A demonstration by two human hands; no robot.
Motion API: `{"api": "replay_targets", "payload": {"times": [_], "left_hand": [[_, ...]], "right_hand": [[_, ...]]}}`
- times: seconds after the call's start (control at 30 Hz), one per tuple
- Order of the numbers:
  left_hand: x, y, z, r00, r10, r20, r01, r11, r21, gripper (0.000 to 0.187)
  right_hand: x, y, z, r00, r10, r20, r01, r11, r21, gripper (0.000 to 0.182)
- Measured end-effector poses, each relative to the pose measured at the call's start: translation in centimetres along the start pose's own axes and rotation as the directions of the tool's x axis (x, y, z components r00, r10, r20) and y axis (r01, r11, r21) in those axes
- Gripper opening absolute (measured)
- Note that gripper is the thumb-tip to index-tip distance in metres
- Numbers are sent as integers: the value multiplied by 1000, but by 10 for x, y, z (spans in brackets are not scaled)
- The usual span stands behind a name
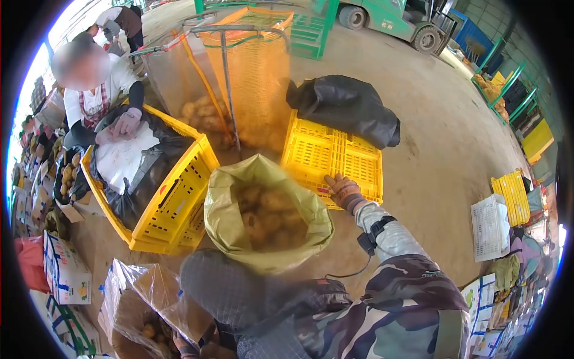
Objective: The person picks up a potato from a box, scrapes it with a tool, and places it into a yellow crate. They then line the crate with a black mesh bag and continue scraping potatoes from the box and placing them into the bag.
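Observation:
My right hand (pixel 343 191) wears a glove and touches the near edge of a yellow plastic crate (pixel 302 149), its fingers slightly apart on the slats. Draped over that crate is a black sheet or garment (pixel 347 107). Directly in front of me stands an open yellow-green sack (pixel 224 197) with potatoes (pixel 269 212) inside. At the bottom of the view, my left hand (pixel 186 346) is by a cardboard box lined with clear plastic (pixel 134 281); a few potatoes (pixel 154 335) lie in it. Most of my left hand's fingers are hidden.
A co-worker (pixel 98 90) leans over another yellow crate (pixel 176 197) lined with black plastic. Behind the sack, an orange mesh bag (pixel 251 78) hangs on a metal frame, potatoes at its bottom. A green forklift (pixel 388 27) is at the back. Cartons (pixel 69 269) stand left.

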State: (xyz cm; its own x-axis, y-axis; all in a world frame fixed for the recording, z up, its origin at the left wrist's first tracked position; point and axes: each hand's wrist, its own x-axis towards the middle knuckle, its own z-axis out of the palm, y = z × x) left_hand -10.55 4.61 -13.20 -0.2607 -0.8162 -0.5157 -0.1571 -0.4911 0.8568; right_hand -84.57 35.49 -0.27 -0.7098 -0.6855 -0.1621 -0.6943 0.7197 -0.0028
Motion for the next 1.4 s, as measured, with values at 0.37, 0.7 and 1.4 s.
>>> {"api": "replay_targets", "payload": {"times": [0.37,0.7,1.4], "left_hand": [[17,-20,-8,1000,-23,-17,21,991,-131,36],[-2,-3,18,999,-1,-50,-9,982,-187,34],[4,-6,18,997,77,21,-74,990,-118,36]], "right_hand": [[12,-8,47,979,76,-188,-112,976,-186,45],[-6,6,-101,995,-76,-60,60,969,-240,58],[-80,-185,-118,897,-396,-196,433,876,212,56]]}}
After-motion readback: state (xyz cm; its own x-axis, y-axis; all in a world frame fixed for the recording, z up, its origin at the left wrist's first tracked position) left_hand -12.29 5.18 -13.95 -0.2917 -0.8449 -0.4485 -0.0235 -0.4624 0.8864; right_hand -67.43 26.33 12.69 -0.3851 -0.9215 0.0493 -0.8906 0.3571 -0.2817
